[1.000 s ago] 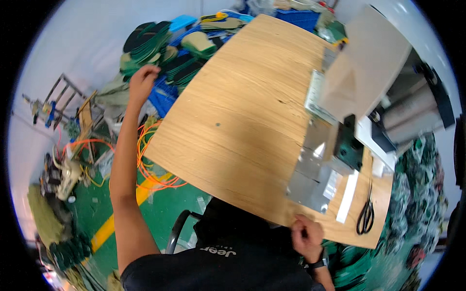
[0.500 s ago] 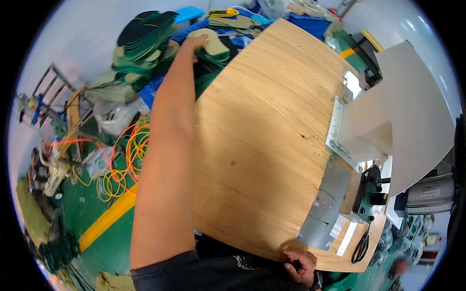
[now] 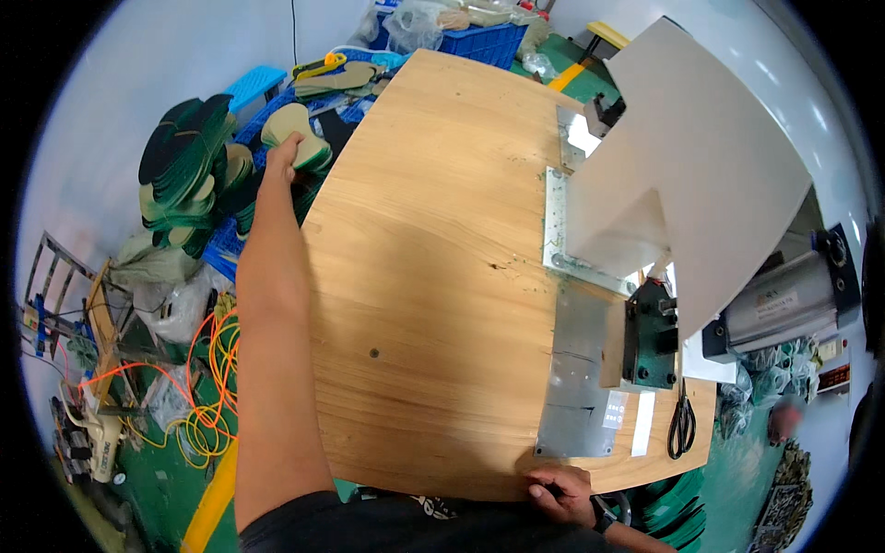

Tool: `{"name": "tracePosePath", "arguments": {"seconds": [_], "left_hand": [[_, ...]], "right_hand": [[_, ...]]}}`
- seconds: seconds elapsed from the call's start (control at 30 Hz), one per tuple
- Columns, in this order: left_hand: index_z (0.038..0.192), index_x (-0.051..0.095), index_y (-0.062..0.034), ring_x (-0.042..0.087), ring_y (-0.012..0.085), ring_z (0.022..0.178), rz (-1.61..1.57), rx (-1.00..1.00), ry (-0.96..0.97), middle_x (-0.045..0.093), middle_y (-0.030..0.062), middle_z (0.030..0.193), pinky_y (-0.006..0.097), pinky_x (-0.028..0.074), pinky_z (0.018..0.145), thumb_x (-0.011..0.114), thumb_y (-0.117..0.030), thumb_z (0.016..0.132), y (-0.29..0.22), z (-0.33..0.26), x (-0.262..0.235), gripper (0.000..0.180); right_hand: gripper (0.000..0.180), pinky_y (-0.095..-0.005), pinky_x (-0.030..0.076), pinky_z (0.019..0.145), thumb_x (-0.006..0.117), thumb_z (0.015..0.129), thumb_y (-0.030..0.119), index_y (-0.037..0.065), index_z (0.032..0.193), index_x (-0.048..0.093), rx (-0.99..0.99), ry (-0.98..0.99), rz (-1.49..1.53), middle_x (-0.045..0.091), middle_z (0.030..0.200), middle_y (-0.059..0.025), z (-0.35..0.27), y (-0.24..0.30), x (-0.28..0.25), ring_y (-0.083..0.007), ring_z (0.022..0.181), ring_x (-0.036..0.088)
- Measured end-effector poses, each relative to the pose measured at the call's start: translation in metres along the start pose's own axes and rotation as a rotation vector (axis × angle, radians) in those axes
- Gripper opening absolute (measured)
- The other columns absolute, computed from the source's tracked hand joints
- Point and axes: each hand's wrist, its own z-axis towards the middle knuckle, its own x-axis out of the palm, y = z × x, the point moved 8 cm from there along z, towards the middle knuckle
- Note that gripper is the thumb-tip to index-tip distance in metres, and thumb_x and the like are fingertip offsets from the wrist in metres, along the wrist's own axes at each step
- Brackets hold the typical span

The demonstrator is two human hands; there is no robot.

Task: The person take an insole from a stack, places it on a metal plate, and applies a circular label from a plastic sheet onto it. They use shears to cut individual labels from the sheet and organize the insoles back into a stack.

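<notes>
My left arm reaches to the far left. There my left hand (image 3: pixel 284 154) closes on the near edge of some pale-topped, green-edged shoe insoles (image 3: pixel 293 127); its thumb side shows, while most fingers are hidden. How many it grips I cannot tell. More insoles lie beneath, beside the wooden table (image 3: pixel 433 212). My right hand (image 3: pixel 560 491) rests with curled fingers at the table's near edge, close to a grey metal plate (image 3: pixel 573 415), and no object shows in it. A dark watch band sits on that wrist.
Tall stacks of insoles (image 3: pixel 189 166) stand left of the hand. On the table's right are a machine with a white guard (image 3: pixel 701 175), a metal cylinder (image 3: pixel 779 300) and black scissors (image 3: pixel 681 429). Orange and yellow hoses (image 3: pixel 207 396) coil on the floor at left.
The view has swung right, so the table and machine appear farther left. My left hand has shifted to the near edge of the pale insoles and closed there. My right hand stays by the table edge.
</notes>
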Motion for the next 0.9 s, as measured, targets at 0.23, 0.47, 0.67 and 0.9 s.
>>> {"name": "tracePosePath", "arguments": {"seconds": [0.23,0.47,0.67,0.9], "left_hand": [[0.107,0.057,0.0115,0.064,0.0241,0.078,-0.244,0.282,0.129,0.064,0.0162,0.096,0.035,0.050,0.067,0.070,-0.028,0.070,-0.091,-0.105,-0.036,0.055],[0.127,0.046,0.0065,0.062,0.0249,0.090,0.460,0.682,0.316,0.060,0.0195,0.110,0.036,0.050,0.077,0.067,-0.034,0.069,-0.176,-0.288,-0.075,0.074],[0.133,0.044,-0.0009,0.049,0.0224,0.118,0.647,0.756,0.665,0.050,0.0151,0.131,0.034,0.042,0.095,0.054,-0.043,0.090,-0.099,-0.383,-0.071,0.061],[0.127,0.047,0.0021,0.060,0.0204,0.097,0.522,0.552,0.893,0.062,0.0182,0.108,0.031,0.046,0.085,0.063,-0.033,0.086,-0.008,-0.498,-0.062,0.056]], "right_hand": [[0.012,-0.0264,0.048,0.059,0.062,0.085,0.010,0.003,0.095,0.064,-0.060,-0.138,0.238,0.063,0.076,-0.0055,-0.003,-0.012,0.006,-0.0133,0.063,0.059],[0.017,-0.0236,0.048,0.066,0.054,0.089,0.000,-0.001,0.105,0.057,-0.195,-0.127,0.196,0.059,0.092,-0.0064,0.009,0.042,0.001,-0.0110,0.077,0.056],[0.065,-0.0321,0.038,0.098,0.058,0.083,0.000,0.003,0.138,0.024,-0.465,-0.278,0.297,0.035,0.136,-0.0168,0.085,0.073,0.004,-0.0258,0.125,0.038],[0.072,-0.0298,0.036,0.099,0.064,0.088,0.020,-0.009,0.137,0.020,-0.476,-0.192,0.630,0.042,0.132,-0.0188,0.115,0.094,0.008,-0.0206,0.121,0.042]]}}
